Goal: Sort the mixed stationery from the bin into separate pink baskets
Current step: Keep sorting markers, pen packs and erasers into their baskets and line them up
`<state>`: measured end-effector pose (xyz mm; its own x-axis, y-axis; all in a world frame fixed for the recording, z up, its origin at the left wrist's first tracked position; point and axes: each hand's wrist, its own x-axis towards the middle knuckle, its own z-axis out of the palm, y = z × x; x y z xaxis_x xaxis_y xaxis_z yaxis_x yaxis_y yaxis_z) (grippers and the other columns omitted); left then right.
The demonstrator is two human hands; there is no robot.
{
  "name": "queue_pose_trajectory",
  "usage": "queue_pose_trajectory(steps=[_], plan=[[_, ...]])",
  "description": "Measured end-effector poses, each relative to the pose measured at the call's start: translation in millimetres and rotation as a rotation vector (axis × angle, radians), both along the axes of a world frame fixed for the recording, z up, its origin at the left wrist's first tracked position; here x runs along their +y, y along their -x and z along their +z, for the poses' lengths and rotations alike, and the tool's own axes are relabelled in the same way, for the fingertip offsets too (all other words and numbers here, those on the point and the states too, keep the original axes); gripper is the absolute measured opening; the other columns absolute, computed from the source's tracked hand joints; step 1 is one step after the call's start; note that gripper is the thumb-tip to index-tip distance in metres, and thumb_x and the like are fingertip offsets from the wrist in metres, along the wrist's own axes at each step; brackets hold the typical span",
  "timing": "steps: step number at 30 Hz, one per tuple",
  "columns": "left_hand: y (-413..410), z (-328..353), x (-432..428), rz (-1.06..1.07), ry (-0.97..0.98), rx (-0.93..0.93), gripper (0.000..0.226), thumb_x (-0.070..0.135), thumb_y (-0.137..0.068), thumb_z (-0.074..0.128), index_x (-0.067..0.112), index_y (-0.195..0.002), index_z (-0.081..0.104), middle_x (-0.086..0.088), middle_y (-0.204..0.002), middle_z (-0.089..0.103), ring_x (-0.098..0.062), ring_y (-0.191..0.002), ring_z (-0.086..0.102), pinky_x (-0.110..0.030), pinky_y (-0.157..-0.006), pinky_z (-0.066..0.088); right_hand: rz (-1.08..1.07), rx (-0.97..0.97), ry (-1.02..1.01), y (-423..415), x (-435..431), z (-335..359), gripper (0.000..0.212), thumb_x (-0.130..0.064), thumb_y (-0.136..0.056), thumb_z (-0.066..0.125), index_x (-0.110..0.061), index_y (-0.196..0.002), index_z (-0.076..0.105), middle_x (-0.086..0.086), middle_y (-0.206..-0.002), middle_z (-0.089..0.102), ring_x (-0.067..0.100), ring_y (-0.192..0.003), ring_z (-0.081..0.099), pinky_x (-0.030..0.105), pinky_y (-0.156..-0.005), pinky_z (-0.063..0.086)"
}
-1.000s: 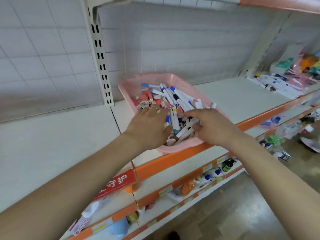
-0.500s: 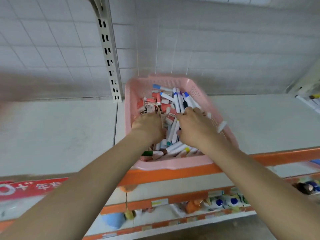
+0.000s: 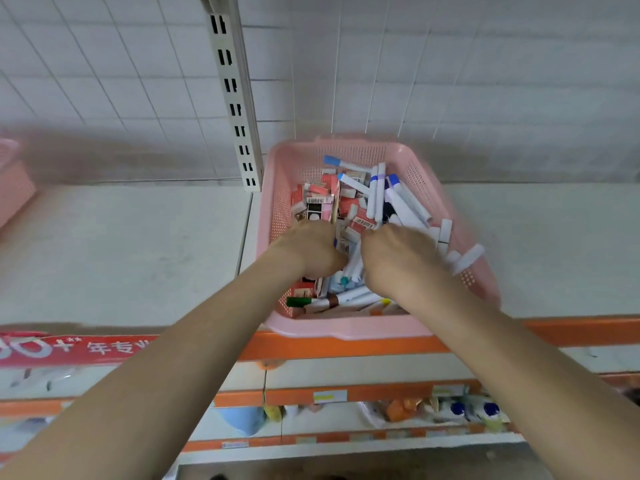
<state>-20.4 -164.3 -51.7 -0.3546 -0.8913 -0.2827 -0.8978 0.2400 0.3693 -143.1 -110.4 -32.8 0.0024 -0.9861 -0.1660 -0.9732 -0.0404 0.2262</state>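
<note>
— Where's the stationery?
— In the basket (image 3: 346, 332) at the front edge of the shelf (image 3: 121, 254). Markers (image 3: 401, 206) are heaped on its right side, boxes (image 3: 318, 199) on its left.
— And the hands?
— Both are down in the pile, backs up. The left hand (image 3: 308, 251) is by the boxes and the right hand (image 3: 398, 261) is on the markers. The fingers are buried, so I can't tell whether either grips anything.
— Anything else?
— A second basket (image 3: 14, 181), blurred, at the far left.

Hands (image 3: 311, 251) farther forward, into basket (image 3: 346, 330) (mid-pile)
</note>
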Motion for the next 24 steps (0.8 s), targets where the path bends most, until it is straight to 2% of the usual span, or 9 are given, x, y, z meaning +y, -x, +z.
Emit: queue_pose_trajectory(steps=[2, 4, 6, 10, 12, 15, 19, 22, 24], plan=[[0, 1, 1, 0.009, -0.001, 0.024, 0.038, 0.029, -0.093, 0.06, 0.015, -0.061, 0.046, -0.001, -0.064, 0.049, -0.016, -0.056, 0.048, -0.027, -0.048, 0.031, -0.015, 0.008, -0.037, 1, 0, -3, 0.034, -0.008, -0.092, 0.053, -0.008, -0.125, 0.05, 0.01, -0.109, 0.059, 0.026, -0.093, 0.057, 0.032, -0.067, 0.039], [0, 3, 3, 0.016, 0.011, 0.069, 0.04, 0.03, -0.096, 0.055, 0.015, -0.06, 0.046, -0.002, -0.064, 0.049, -0.016, -0.057, 0.047, -0.027, -0.049, 0.031, 0.0, 0.008, -0.033, 4, -1, -6, 0.036, -0.009, -0.092, 0.054, -0.008, -0.128, 0.048, 0.009, -0.113, 0.061, 0.026, -0.101, 0.061, 0.031, -0.066, 0.038], [0, 5, 4, 0.031, 0.018, 0.115, 0.041, 0.033, -0.1, 0.049, 0.015, -0.063, 0.048, -0.003, -0.068, 0.051, -0.015, -0.061, 0.049, -0.027, -0.051, 0.032, 0.005, -0.075, 0.0, 7, -2, -9, 0.029, -0.009, -0.091, 0.056, -0.01, -0.12, 0.054, 0.007, -0.105, 0.061, 0.026, -0.095, 0.061, 0.029, -0.065, 0.039], [2, 9, 6, 0.086, 0.059, 0.219, 0.037, 0.028, -0.103, 0.044, 0.012, -0.069, 0.046, -0.006, -0.076, 0.051, -0.014, -0.063, 0.049, -0.027, -0.052, 0.033, -0.023, -0.281, 0.063, 13, -1, -13, 0.007, -0.011, -0.089, 0.061, -0.013, -0.096, 0.059, 0.002, -0.08, 0.045, 0.025, -0.081, 0.054, 0.031, -0.064, 0.042], [2, 10, 6, 0.121, 0.094, 0.285, 0.028, 0.024, -0.105, 0.042, 0.008, -0.083, 0.046, -0.008, -0.085, 0.05, -0.012, -0.065, 0.049, -0.022, -0.05, 0.031, -0.015, -0.353, 0.119, 17, -1, -16, 0.006, -0.016, -0.088, 0.062, -0.013, -0.093, 0.061, 0.002, -0.081, 0.053, 0.026, -0.084, 0.059, 0.032, -0.066, 0.046], [2, 9, 4, 0.178, 0.117, 0.436, 0.018, 0.02, -0.105, 0.039, 0.002, -0.108, 0.039, -0.01, -0.09, 0.055, -0.012, -0.069, 0.052, -0.019, -0.046, 0.033, 0.017, -0.499, 0.252, 20, -4, -17, 0.022, -0.023, -0.09, 0.062, -0.016, -0.111, 0.062, 0.002, -0.095, 0.063, 0.022, -0.089, 0.059, 0.031, -0.071, 0.046], [-1, 12, 4, 0.269, 0.131, 0.636, 0.019, 0.024, -0.106, 0.039, 0.006, -0.101, 0.042, -0.005, -0.074, 0.056, -0.012, -0.057, 0.053, -0.022, -0.043, 0.037, 0.039, -0.923, 0.348, 16, -3, -10, 0.044, -0.024, -0.088, 0.068, -0.025, -0.131, 0.057, -0.006, -0.101, 0.067, 0.009, -0.079, 0.061, 0.027, -0.075, 0.048], [-2, 16, 5, 0.292, 0.106, 0.766, 0.028, 0.03, -0.105, 0.042, 0.005, -0.098, 0.052, 0.0, -0.062, 0.05, -0.006, -0.041, 0.045, -0.023, -0.04, 0.035, 0.068, -1.058, 0.357, 15, 0, -7, 0.046, -0.025, -0.085, 0.073, -0.029, -0.128, 0.057, -0.015, -0.093, 0.066, 0.004, -0.069, 0.062, 0.025, -0.074, 0.052], [-3, 21, 10, 0.3, 0.035, 0.899, 0.03, 0.031, -0.105, 0.045, 0.009, -0.088, 0.056, -0.001, -0.055, 0.051, -0.016, -0.042, 0.046, -0.026, -0.042, 0.036, 0.088, -1.122, 0.367, 15, 1, -3, 0.043, -0.023, -0.086, 0.073, -0.029, -0.125, 0.056, -0.024, -0.092, 0.058, -0.006, -0.069, 0.055, 0.016, -0.072, 0.047]])
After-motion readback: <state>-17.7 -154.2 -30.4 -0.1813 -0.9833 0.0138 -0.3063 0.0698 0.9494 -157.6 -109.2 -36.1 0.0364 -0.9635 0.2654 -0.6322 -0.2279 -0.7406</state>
